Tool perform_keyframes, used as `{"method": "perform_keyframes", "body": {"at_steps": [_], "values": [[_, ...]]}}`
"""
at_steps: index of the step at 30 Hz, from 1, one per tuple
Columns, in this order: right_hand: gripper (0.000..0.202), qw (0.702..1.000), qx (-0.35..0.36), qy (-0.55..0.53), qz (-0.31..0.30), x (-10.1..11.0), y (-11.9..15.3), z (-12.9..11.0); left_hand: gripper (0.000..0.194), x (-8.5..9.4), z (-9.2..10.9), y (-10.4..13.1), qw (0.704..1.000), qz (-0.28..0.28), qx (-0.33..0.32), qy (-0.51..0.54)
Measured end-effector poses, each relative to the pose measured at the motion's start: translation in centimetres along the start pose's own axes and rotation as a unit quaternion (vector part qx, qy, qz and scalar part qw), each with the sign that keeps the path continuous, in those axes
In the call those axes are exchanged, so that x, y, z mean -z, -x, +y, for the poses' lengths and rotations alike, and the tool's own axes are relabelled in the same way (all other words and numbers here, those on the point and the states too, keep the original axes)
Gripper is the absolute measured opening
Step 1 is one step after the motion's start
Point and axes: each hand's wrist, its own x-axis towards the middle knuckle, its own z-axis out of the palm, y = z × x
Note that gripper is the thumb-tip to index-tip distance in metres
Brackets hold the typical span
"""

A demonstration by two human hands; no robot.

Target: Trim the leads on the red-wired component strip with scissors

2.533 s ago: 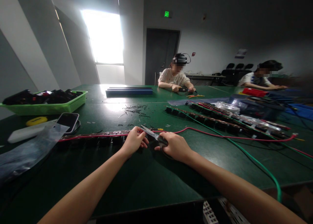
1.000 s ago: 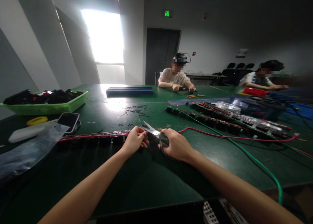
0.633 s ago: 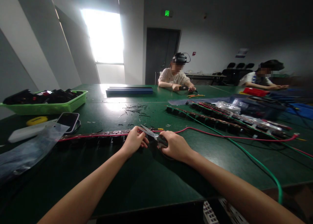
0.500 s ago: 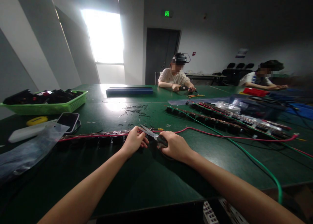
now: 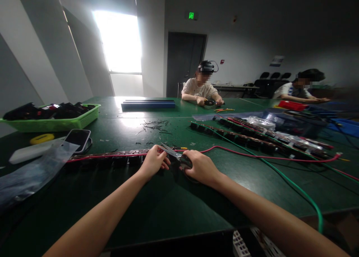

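Observation:
My right hand [image 5: 200,166] is closed around the dark handles of a pair of scissors [image 5: 171,151], whose blades point up and left. Close to the blade tips, my left hand [image 5: 155,162] has its fingers bent at the right end of a long black strip [image 5: 112,160] with copper-coloured and red wires along it. What its fingertips pinch is too small to tell. A red cable [image 5: 232,150] runs off to the right from behind my right hand. Small dark offcuts [image 5: 154,126] lie scattered beyond my hands.
On the left are a green basket [image 5: 81,118] of black parts, a phone [image 5: 77,139] and a plastic bag [image 5: 33,178]. More wired strips [image 5: 241,136] and a green cable [image 5: 297,189] lie right. Blue bars [image 5: 148,104] lie further back. Two people sit across the table.
My hands and the scissors have hardly moved. Across the table, one person's hands and the dark tool in them have shifted slightly.

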Motion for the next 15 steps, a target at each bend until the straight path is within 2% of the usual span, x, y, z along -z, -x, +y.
{"method": "perform_keyframes", "body": {"at_steps": [5,15], "values": [[0.036,1.0,0.006,0.001,0.003,-0.09,-0.03,0.1,0.008,0.01,-0.08,0.0,1.0,0.001,0.003,0.01],[0.052,1.0,0.007,-0.027,0.0,-0.11,-0.17,0.26,0.009,0.01,-0.08,-0.02,1.0,0.0,0.001,0.013]]}}
